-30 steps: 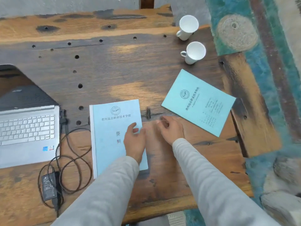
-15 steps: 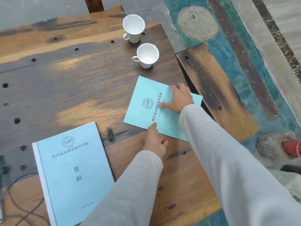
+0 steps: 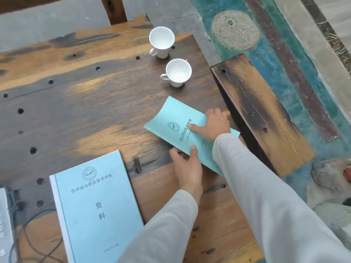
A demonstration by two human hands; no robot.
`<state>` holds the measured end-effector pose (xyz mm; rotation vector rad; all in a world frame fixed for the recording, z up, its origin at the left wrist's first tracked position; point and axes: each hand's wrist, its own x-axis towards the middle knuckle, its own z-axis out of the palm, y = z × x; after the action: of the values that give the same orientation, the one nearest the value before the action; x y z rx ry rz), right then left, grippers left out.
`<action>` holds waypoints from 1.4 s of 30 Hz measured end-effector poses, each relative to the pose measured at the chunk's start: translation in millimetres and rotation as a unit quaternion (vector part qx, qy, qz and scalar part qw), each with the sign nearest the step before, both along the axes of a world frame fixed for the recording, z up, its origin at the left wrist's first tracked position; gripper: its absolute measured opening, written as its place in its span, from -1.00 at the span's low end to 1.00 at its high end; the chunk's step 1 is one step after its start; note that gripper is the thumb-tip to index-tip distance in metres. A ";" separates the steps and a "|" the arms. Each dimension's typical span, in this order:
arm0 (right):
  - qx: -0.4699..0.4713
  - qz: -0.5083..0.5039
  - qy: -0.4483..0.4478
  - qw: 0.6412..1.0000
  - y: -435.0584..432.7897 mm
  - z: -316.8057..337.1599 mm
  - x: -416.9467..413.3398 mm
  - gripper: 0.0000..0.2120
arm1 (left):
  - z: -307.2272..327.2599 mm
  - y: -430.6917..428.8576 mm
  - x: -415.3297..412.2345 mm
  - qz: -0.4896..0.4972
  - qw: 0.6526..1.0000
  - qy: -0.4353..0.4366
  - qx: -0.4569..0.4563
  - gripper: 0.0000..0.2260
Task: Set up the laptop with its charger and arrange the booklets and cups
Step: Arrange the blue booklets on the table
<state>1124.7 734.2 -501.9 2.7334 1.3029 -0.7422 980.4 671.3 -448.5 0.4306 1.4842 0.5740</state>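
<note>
They're on the booklets now. Near the table's (image 3: 95, 111) right edge, the left hand (image 3: 187, 164) pinches the near edge of the green booklet (image 3: 176, 118) and the right hand (image 3: 212, 126) grips its far side. Next it probably needs lifting and squaring beside the blue booklet (image 3: 95, 205).

Two booklets (image 3: 98, 211) (image 3: 176, 118) — two cups (image 3: 161, 41) (image 3: 178, 72) (both white) — one laptop (image 3: 2, 224).

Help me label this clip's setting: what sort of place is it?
Likely a rustic tea corner or patio: a rough plank table with bolt holes, small white cups, and a weathered painted floor.
</note>
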 end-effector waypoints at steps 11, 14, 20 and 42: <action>0.032 -0.199 0.281 0.938 -23.4 16.7 -82.6 -0.25 | 49.4 38.0 -93.5 -0.033 0.983 -0.041 0.174 -0.94; 0.053 -0.307 0.458 0.832 -20.1 20.0 -124.8 -0.20 | 58.6 51.1 -139.0 -0.038 0.985 -0.050 0.161 -0.93; 0.108 -0.327 0.579 0.739 -37.3 15.9 -195.5 -0.56 | 52.3 60.0 -262.8 -0.043 0.986 0.058 0.153 -0.92; 0.039 -0.088 0.270 0.958 -93.7 4.7 -310.0 -0.81 | -35.3 -20.4 -417.3 -0.202 0.913 0.330 0.126 -0.74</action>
<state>814.7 640.4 -497.2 2.8429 1.1760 -1.5742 563.1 651.0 -483.8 1.1940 1.8893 0.2899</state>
